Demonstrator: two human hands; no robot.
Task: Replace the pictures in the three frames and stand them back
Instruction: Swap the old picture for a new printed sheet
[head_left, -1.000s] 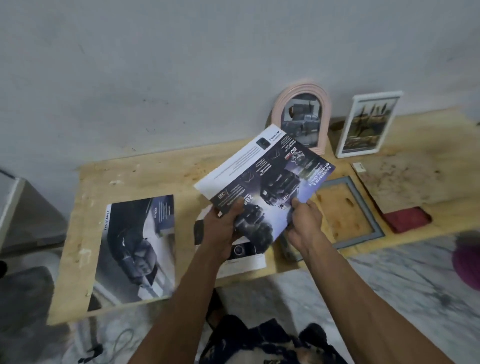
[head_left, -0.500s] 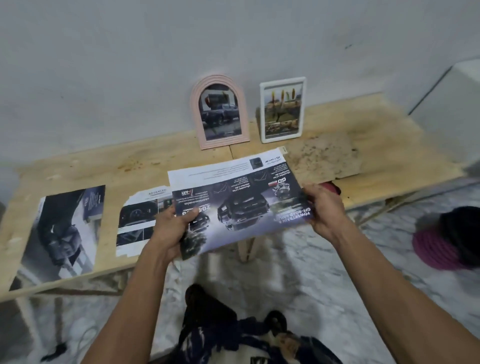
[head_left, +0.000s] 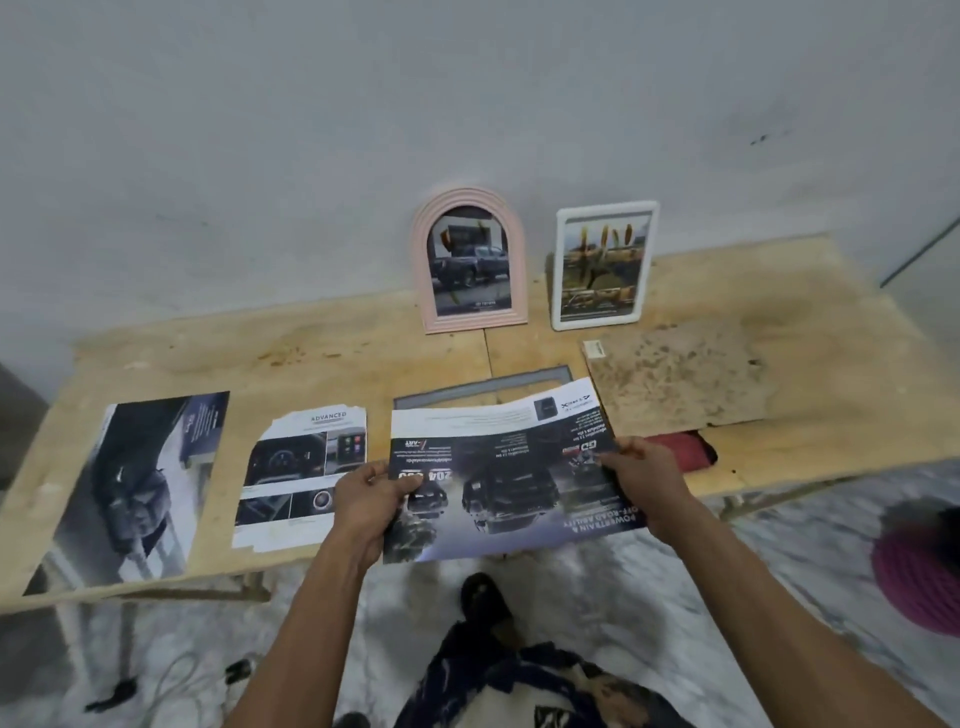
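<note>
Lowered since earlier, glossy car brochure sheet (head_left: 498, 473) is pinched L/R by both hands' fingers (head_left: 402, 480); long axis sideways, flat grey rectangular frame (head_left: 483, 391) just beyond it.

The brochure (head_left: 506, 467) hides most of the grey frame (head_left: 483, 389) lying on the table, and a board (head_left: 675, 379) covers part of the red cloth (head_left: 680, 448).

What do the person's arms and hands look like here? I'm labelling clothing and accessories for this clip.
Both forearms are bare, with no sleeves in view. The left hand and right hand wear no gloves, and no rings, watch or bracelets are visible.
</note>
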